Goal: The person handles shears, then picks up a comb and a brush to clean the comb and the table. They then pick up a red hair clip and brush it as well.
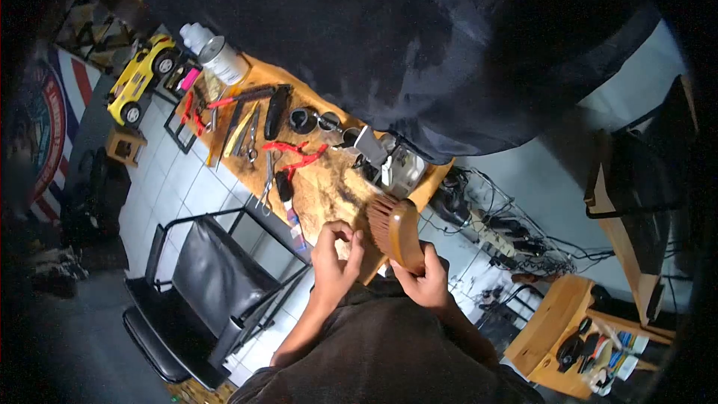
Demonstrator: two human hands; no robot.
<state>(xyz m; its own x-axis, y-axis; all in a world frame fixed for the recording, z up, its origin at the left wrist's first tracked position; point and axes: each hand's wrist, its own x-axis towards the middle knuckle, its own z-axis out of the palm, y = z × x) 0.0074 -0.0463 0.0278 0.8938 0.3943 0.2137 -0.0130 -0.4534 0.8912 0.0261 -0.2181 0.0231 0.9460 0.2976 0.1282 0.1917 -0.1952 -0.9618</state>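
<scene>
In my right hand [426,280] is a brush with a curved, glossy wooden body [407,236]. Its reddish-brown bristles [381,224] point left, over the near part of the wooden table. My left hand [335,262] is just left of the bristles and apart from them. Its fingers are curled, with the thumb close to the fingertips; whatever may be between them is too small to make out. Dark hair clippings [340,191] are scattered across the wooden table [310,202] beyond both hands.
On the table lie red-handled tools [299,155], scissors [252,151], a black-handled brush [284,187] and a grey-white device [404,168]. A black chair [217,277] stands left. Cables [516,232] tangle at right, near a wooden stand [553,322]. Dark cloth [419,45] hangs over the far edge.
</scene>
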